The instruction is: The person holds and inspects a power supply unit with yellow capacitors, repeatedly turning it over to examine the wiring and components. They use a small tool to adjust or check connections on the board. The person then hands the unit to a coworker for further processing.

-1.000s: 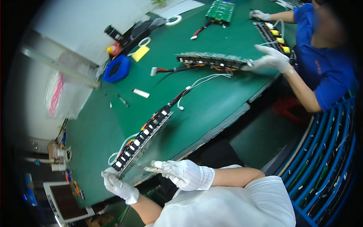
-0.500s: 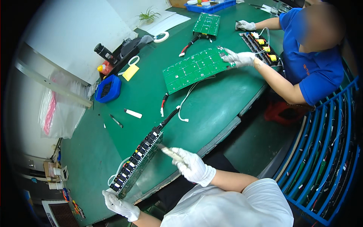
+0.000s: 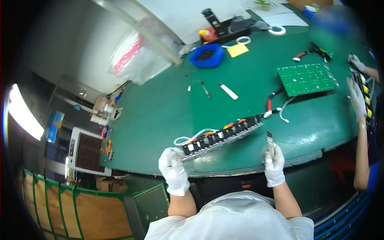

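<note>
My left hand point(image 3: 173, 170), in a white glove, is closed on the near left end of a circuit board point(image 3: 222, 138). The board is tilted on edge over the front of the table. Black components with white labels line it, with red and yellow parts and a looped white cable. In my gloved right hand point(image 3: 274, 167) is a flat, pale-handled tool point(image 3: 271, 145) with a dark tip pointing up; I cannot tell whether it is a brush or a blade. The tool is apart from the board, to its right.
On the green table point(image 3: 160, 132) lie a white-handled tool point(image 3: 229, 91), a dark pen-like tool point(image 3: 205, 89), a blue bin point(image 3: 207, 56) of black parts and yellow notes point(image 3: 238, 50). A green circuit board point(image 3: 306, 80) sits right, near a co-worker's gloved hand point(image 3: 357, 100).
The view has swung left. My right hand has drawn the tool away from the board, and the board now lies at a flatter slant. The co-worker's hand has left the green board.
</note>
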The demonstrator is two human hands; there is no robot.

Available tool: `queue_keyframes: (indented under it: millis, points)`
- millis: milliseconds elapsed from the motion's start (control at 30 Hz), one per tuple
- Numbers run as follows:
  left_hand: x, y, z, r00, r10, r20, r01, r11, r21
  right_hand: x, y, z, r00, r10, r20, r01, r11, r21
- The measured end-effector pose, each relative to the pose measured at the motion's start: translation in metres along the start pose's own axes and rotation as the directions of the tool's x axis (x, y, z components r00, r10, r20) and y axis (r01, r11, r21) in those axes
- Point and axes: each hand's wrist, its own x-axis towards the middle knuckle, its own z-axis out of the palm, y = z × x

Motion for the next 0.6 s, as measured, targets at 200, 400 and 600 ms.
queue_keyframes:
  millis: [200, 400, 600]
  points:
    - [-0.016, -0.001, -0.013, 0.999, 0.023, 0.023, -0.024, 0.998, 0.054, -0.004, 0.015, -0.002, 0.997, -0.070, -0.015, 0.068, 0.995, -0.074]
    - [-0.015, 0.012, -0.017, 0.963, 0.112, 0.247, -0.137, 0.987, 0.088, -0.007, 0.000, -0.005, 0.907, -0.366, 0.207, 0.410, 0.880, -0.240]
    - [-0.022, 0.052, -0.013, 0.869, 0.130, 0.477, -0.249, 0.948, 0.197, -0.035, -0.029, 0.002, 0.881, -0.354, 0.314, 0.425, 0.883, -0.197]
